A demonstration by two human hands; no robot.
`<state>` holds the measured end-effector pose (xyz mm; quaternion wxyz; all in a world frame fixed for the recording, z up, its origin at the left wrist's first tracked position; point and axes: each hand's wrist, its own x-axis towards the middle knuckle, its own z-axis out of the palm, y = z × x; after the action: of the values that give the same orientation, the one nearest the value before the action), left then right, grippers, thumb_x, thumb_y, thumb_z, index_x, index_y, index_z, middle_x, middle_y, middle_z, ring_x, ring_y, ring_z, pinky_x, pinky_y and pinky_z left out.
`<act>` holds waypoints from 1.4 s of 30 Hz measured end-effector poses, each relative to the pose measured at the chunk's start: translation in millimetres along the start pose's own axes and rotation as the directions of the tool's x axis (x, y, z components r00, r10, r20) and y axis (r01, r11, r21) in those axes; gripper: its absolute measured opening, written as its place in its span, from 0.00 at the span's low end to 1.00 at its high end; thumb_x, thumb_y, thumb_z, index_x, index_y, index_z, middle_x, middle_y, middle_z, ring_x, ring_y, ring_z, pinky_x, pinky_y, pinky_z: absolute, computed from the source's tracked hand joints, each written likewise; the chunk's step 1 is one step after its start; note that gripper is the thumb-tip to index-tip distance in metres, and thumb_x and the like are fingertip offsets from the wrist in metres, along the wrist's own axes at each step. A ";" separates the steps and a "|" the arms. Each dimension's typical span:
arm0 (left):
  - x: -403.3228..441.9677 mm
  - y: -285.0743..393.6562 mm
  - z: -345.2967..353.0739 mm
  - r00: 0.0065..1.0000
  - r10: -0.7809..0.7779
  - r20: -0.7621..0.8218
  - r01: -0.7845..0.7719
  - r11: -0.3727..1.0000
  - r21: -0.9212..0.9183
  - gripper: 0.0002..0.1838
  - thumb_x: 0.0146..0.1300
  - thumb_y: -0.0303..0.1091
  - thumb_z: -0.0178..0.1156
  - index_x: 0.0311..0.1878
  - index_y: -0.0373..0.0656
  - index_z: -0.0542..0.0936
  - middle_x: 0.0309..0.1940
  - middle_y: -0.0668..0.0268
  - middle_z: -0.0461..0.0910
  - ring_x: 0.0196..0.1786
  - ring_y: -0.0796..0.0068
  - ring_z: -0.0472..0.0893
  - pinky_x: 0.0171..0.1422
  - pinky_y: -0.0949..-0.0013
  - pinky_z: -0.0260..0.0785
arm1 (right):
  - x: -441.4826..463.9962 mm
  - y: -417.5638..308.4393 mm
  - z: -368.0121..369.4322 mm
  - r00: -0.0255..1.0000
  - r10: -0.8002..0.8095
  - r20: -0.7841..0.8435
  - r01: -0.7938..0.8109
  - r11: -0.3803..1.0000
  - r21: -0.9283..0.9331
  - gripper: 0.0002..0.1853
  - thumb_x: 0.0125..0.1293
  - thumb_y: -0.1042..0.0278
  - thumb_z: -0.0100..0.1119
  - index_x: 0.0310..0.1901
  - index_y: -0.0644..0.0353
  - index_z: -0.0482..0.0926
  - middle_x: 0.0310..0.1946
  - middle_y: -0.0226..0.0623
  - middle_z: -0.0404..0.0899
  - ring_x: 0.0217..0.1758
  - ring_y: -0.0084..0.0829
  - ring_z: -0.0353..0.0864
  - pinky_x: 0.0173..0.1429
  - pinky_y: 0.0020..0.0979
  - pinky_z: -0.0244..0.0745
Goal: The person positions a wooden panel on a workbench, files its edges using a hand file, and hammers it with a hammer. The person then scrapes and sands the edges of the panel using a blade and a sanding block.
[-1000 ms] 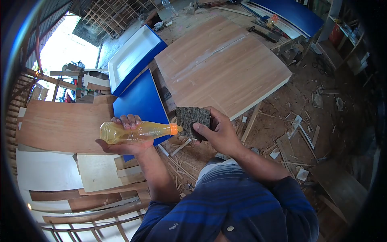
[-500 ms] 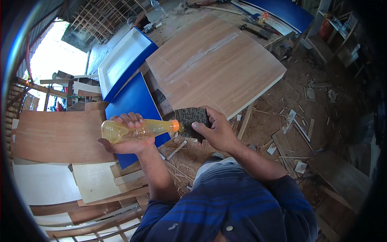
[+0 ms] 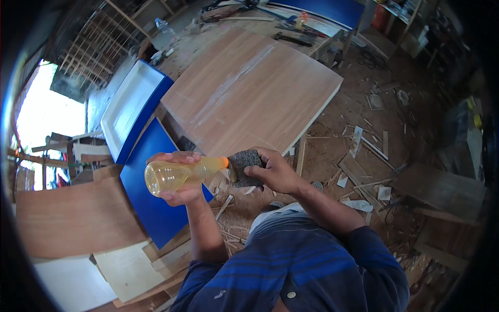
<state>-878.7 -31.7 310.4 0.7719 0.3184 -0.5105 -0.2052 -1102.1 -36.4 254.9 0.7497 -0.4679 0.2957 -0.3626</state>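
Left hand [image 3: 186,194]: fingers wrapped round the yellowish bottle [image 3: 162,178], this side of the wood panel [image 3: 249,93].
Yellowish bottle: lying sideways, its orange cap [image 3: 224,162] just beside the dark block [image 3: 242,162] (whether they touch, I cannot tell).
Right hand [image 3: 276,172]: fingers clamped on the dark block, this side of the wood panel.
Blue board [image 3: 152,190]: left of the wood panel.

Brown floor [image 3: 358,78] strewn with scraps around the wood-grain panel [image 3: 249,93]
To the panel's right, you have a white strip [image 3: 375,147] and a squarish piece [image 3: 375,102] lying on the floor; a wooden strip [image 3: 301,156] lies just off its near right edge. On your side of the panel, a pale stick [image 3: 223,207] lies among thin offcuts [image 3: 234,234].
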 end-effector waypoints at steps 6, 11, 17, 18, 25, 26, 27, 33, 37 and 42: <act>-8.4 -67.1 13.0 0.986 -0.162 -0.033 0.165 0.974 0.153 0.42 0.68 0.79 0.51 0.50 0.41 0.74 0.29 0.58 0.80 0.30 0.59 0.83 0.40 0.53 0.82 | -34.1 -2.4 -43.6 0.995 -0.084 -0.043 0.092 0.967 0.237 0.16 0.76 0.70 0.64 0.62 0.65 0.79 0.39 0.32 0.86 0.33 0.20 0.85 0.32 0.26 0.80; -8.1 -108.4 52.1 0.629 -0.700 -0.337 0.619 0.714 -0.328 0.33 0.73 0.72 0.53 0.44 0.45 0.72 0.31 0.63 0.77 0.32 0.62 0.80 0.48 0.51 0.82 | -56.7 -2.9 -148.6 0.784 -0.048 -0.619 0.318 0.888 0.333 0.19 0.75 0.69 0.67 0.63 0.65 0.78 0.44 0.38 0.87 0.40 0.29 0.89 0.34 0.30 0.85; -30.9 -176.2 109.1 0.380 -0.826 -0.415 0.719 0.546 -0.429 0.23 0.72 0.57 0.65 0.42 0.44 0.76 0.33 0.63 0.79 0.37 0.64 0.83 0.63 0.52 0.81 | -32.1 91.7 -354.5 0.513 0.054 -0.857 0.328 0.910 0.254 0.15 0.76 0.72 0.64 0.60 0.66 0.79 0.48 0.38 0.86 0.44 0.33 0.90 0.43 0.39 0.93; -32.6 -182.8 120.8 0.349 -0.822 -0.451 0.726 0.541 -0.425 0.22 0.71 0.55 0.67 0.42 0.44 0.77 0.33 0.63 0.80 0.38 0.64 0.84 0.65 0.52 0.81 | -20.5 107.1 -377.7 0.477 0.054 -0.877 0.324 0.917 0.233 0.14 0.75 0.72 0.64 0.58 0.66 0.81 0.46 0.37 0.87 0.43 0.30 0.88 0.44 0.38 0.89; -48.6 -212.0 162.3 0.141 -0.985 -0.100 0.823 0.173 -0.541 0.19 0.69 0.50 0.69 0.42 0.41 0.81 0.35 0.60 0.86 0.40 0.63 0.89 0.55 0.59 0.89 | 44.7 123.5 -468.4 0.349 -0.034 -0.937 0.154 0.988 0.022 0.10 0.71 0.69 0.66 0.46 0.68 0.87 0.35 0.37 0.89 0.38 0.30 0.87 0.46 0.37 0.80; -53.9 -219.0 162.1 0.113 -0.987 -0.112 0.821 0.157 -0.549 0.19 0.69 0.51 0.69 0.41 0.43 0.82 0.35 0.60 0.87 0.40 0.63 0.89 0.52 0.60 0.90 | 51.7 124.9 -476.6 0.338 -0.063 -0.939 0.122 0.992 -0.022 0.11 0.70 0.68 0.66 0.44 0.69 0.87 0.34 0.40 0.89 0.38 0.32 0.88 0.46 0.39 0.81; -59.4 -226.4 164.5 0.087 -0.989 -0.121 0.816 0.141 -0.560 0.18 0.68 0.51 0.69 0.40 0.44 0.83 0.35 0.60 0.88 0.39 0.62 0.89 0.48 0.60 0.90 | 58.7 129.9 -485.7 0.313 -0.060 -0.948 0.050 0.998 -0.047 0.12 0.69 0.67 0.66 0.44 0.69 0.87 0.35 0.44 0.90 0.39 0.37 0.89 0.47 0.41 0.81; -82.2 -247.2 175.1 -0.019 -0.997 -0.075 0.823 0.027 -0.567 0.22 0.68 0.52 0.69 0.41 0.37 0.84 0.35 0.53 0.87 0.40 0.59 0.90 0.48 0.62 0.92 | 69.9 89.7 -480.7 0.271 -0.088 -0.958 -0.212 0.966 -0.148 0.16 0.66 0.62 0.65 0.43 0.70 0.86 0.35 0.60 0.87 0.43 0.56 0.90 0.48 0.50 0.80; -88.9 -257.0 170.4 -0.068 -0.998 0.006 0.812 -0.059 -0.580 0.25 0.70 0.54 0.66 0.43 0.35 0.84 0.37 0.49 0.87 0.40 0.56 0.90 0.49 0.61 0.92 | 84.7 80.3 -471.1 0.290 -0.148 -0.946 -0.335 0.910 -0.245 0.16 0.69 0.61 0.64 0.39 0.70 0.85 0.30 0.61 0.84 0.38 0.59 0.88 0.44 0.51 0.78; -91.1 -258.5 171.9 -0.066 -0.992 0.108 0.798 -0.118 -0.591 0.25 0.71 0.57 0.64 0.45 0.38 0.85 0.37 0.50 0.88 0.41 0.57 0.91 0.49 0.58 0.91 | 58.2 60.1 -450.7 0.328 -0.066 -0.942 -0.211 0.967 -0.142 0.16 0.71 0.61 0.64 0.39 0.71 0.85 0.26 0.52 0.84 0.32 0.46 0.87 0.42 0.47 0.77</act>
<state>-1070.5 -206.0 116.7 0.5246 0.4077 0.1002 -0.7406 -1406.1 -285.8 19.3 0.3933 -0.2442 0.7363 -0.4935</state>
